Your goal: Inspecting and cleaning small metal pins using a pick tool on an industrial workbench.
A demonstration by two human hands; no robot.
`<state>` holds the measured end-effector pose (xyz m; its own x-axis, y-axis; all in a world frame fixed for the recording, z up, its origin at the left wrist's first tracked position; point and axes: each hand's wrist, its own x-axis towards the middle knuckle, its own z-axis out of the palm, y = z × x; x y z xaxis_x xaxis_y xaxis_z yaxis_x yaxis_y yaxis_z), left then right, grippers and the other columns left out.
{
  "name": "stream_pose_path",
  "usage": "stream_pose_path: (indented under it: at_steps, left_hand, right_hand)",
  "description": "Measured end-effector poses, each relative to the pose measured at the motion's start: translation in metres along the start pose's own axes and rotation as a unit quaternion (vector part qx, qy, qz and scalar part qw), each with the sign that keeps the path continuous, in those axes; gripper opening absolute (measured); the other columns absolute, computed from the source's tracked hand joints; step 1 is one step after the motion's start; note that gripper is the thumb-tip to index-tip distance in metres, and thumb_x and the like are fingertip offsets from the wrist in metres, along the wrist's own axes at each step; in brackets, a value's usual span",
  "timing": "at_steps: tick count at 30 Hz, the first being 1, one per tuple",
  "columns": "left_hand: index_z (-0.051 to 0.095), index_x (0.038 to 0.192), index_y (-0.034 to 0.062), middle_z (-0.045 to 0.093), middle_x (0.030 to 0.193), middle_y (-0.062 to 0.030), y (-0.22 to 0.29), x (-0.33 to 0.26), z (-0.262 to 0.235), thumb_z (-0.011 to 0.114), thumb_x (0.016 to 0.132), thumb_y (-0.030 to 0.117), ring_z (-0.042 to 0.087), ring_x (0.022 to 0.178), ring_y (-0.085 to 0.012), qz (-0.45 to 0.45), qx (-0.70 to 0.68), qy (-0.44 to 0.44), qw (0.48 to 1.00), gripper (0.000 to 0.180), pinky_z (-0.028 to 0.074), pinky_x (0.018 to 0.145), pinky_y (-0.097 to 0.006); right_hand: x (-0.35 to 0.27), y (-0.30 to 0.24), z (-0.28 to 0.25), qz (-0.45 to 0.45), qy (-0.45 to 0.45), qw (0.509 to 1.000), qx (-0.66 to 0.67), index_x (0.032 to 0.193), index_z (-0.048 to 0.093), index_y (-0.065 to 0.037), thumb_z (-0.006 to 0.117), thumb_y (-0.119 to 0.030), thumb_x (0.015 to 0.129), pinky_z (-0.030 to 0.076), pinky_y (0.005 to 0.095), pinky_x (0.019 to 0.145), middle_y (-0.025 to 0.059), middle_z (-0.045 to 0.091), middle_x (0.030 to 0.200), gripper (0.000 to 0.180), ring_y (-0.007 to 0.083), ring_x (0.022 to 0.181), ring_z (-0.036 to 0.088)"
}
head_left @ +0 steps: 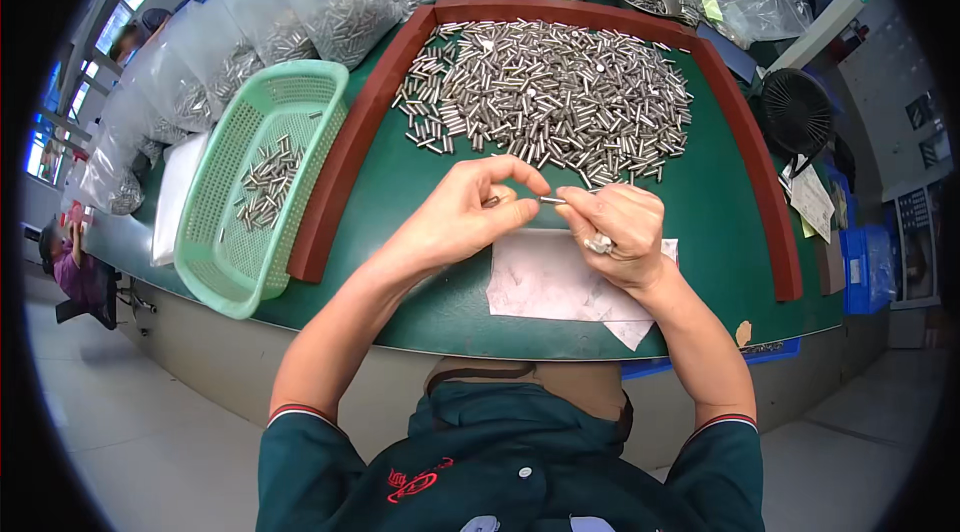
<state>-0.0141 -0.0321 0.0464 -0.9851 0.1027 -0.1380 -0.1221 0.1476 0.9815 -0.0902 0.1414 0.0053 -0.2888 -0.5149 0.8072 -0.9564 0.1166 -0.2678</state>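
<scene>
Metal pin (551, 200): a short silver cylinder held level between the two hands, above the near middle of the green surface (420, 312). The left hand (465, 217) pinches one end with thumb and forefinger closed; a second small pin appears to sit inside that pinch, though the view is too small to confirm. The right hand (618, 232) grips the other end with its fingertips closed and carries further silver pieces (599, 244) tucked in the curled fingers. The two hands are close together, joined only by the pin.

Directly beneath the hands, at the near edge of the surface, lies a white paper sheet (550, 282), flat and creased.

Beyond the hands, a large heap of identical pins (550, 97) fills the far middle of the surface, enclosed by a brown raised border (335, 182) on the left, far and right sides.

Outside the border, at the left edge, stands a light green perforated basket (225, 262) holding a small batch of pins (268, 182).

Along the far edge and far left corner, clear plastic bags of pins (340, 2) stand in a row. A black fan (797, 112) stands past the right edge.
</scene>
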Motion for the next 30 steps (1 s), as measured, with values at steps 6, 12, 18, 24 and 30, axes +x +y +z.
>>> stream_pose_path:
  at_steps: [6, 12, 18, 24, 30]
  left_hand:
    - [0.059, 0.08, 0.0019, 0.026, 0.052, 0.0099, 0.003, 0.003, -0.006, 0.061, 0.076, 0.012, 0.022, 0.049, -0.0011, 0.012, 0.113, 0.025, 0.993, 0.011, 0.018, 0.044, -0.021]
    - [0.059, 0.076, 0.0017, 0.028, 0.052, 0.0089, -0.003, 0.01, -0.01, 0.062, 0.076, 0.012, 0.023, 0.049, -0.0016, 0.009, 0.164, 0.001, 0.986, 0.011, 0.019, 0.044, -0.021]
    - [0.063, 0.082, -0.0004, 0.036, 0.053, 0.0073, -0.034, 0.003, 0.014, 0.063, 0.076, 0.006, 0.028, 0.051, -0.0015, 0.057, 0.082, 0.101, 0.99, 0.009, 0.023, 0.044, -0.021]
    - [0.063, 0.085, -0.0018, 0.046, 0.059, 0.0069, -0.041, 0.009, 0.016, 0.061, 0.078, 0.006, 0.033, 0.052, -0.0001, 0.055, 0.018, 0.111, 0.992, 0.011, 0.025, 0.046, -0.017]
    - [0.063, 0.085, -0.0026, 0.043, 0.057, 0.0085, -0.043, 0.008, 0.016, 0.061, 0.078, 0.006, 0.032, 0.052, 0.0, 0.037, 0.033, 0.127, 0.991, 0.011, 0.024, 0.046, -0.017]
  right_hand:
    - [0.003, -0.002, 0.008, -0.002, -0.016, 1.0, 0.003, 0.077, 0.059, -0.006, 0.068, -0.007, 0.066, 0.036, 0.0284, 0.039, 0.0024, 0.046, 0.049, 0.014, 0.0167, 0.042, 0.047]
    - [0.005, 0.004, 0.003, 0.046, -0.073, 0.996, 0.007, 0.069, 0.059, -0.006, 0.067, -0.013, 0.066, 0.04, 0.0301, 0.04, 0.0048, 0.052, 0.05, 0.011, 0.0198, 0.044, 0.052]
    - [0.014, 0.003, -0.02, 0.246, 0.121, 0.888, 0.369, 0.052, 0.038, -0.004, 0.042, -0.025, 0.084, 0.022, 0.0219, 0.04, -0.0006, 0.034, 0.044, 0.039, 0.0073, 0.041, 0.03]
    - [0.011, 0.006, -0.026, 0.405, 0.172, 0.66, 0.609, 0.05, 0.028, -0.012, 0.03, -0.032, 0.088, 0.015, 0.0236, 0.038, -0.0037, 0.024, 0.04, 0.044, 0.0063, 0.037, 0.017]
    - [0.008, 0.003, -0.022, 0.41, 0.18, 0.635, 0.629, 0.049, 0.029, -0.011, 0.03, -0.031, 0.087, 0.015, 0.0232, 0.037, -0.0032, 0.024, 0.041, 0.042, 0.0062, 0.037, 0.017]
